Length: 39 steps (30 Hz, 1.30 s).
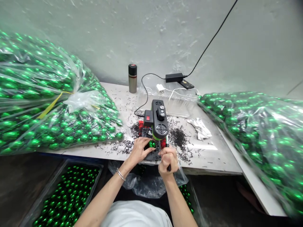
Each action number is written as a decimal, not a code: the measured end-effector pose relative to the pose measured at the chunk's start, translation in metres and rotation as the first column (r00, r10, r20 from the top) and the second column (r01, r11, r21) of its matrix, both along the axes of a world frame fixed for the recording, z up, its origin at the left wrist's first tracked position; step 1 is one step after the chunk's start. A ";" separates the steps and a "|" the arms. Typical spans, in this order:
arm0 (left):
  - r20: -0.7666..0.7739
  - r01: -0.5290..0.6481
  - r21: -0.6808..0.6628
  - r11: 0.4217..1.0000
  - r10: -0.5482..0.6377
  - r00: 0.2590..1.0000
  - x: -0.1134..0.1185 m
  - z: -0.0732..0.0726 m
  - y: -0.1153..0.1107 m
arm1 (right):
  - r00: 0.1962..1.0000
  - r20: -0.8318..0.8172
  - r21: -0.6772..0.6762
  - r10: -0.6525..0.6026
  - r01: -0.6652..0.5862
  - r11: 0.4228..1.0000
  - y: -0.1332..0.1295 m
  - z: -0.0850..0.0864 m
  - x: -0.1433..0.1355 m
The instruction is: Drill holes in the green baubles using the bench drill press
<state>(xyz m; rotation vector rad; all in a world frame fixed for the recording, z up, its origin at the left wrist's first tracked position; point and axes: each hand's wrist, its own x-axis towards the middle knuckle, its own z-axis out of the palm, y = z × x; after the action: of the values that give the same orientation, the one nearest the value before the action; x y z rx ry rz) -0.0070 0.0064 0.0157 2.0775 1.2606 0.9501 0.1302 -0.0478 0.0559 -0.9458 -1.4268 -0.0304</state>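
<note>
My left hand (141,149) is closed on a shiny green ball (151,143), thumb and fingers around its left side. The ball sits right under the head of a small black machine (159,118) with round vents, buttons and a red switch. Wrapped around a black lever handle (169,167) at the machine's front right is my right hand (168,161). Red patches (163,143) show beside the machine's base. Small dark slivers (178,137) lie in heaps on both sides. The contact between ball and machine head is partly hidden.
Large clear bags of green balls stand at left (71,135) and right (255,126). A bin of balls (68,192) is below left, and an open plastic bag (151,186) hangs at the table edge. Behind are a flask (133,78), a power adapter (174,77) and white gloves (200,128).
</note>
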 end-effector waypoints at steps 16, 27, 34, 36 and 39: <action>0.039 0.001 0.030 1.000 -0.002 0.999 0.001 -0.003 0.000 | 0.999 0.021 0.042 -0.024 0.023 0.999 0.007 -0.021 0.004; 0.077 -0.025 0.037 0.999 0.022 0.997 0.005 -0.002 0.006 | 1.000 -0.003 0.079 0.008 -0.008 0.997 0.012 0.005 0.003; 0.084 -0.053 0.110 0.992 0.044 0.995 -0.003 -0.009 -0.031 | 0.970 -0.243 -0.187 -0.015 -0.032 0.982 0.006 0.064 -0.006; 0.068 -0.081 0.159 0.984 0.071 0.995 -0.015 -0.006 -0.040 | 0.970 -0.244 -0.166 -0.007 -0.034 0.986 0.006 0.064 -0.008; 0.030 -0.202 0.228 0.952 0.201 0.979 -0.043 0.011 -0.026 | 0.966 -0.258 -0.094 -0.009 -0.016 0.995 0.006 0.055 -0.011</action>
<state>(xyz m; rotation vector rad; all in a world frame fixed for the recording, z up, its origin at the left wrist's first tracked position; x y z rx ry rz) -0.0502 -0.0192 0.0266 2.1441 1.4396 1.2461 0.1193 -0.0414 0.1109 -0.9869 -1.1962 0.1605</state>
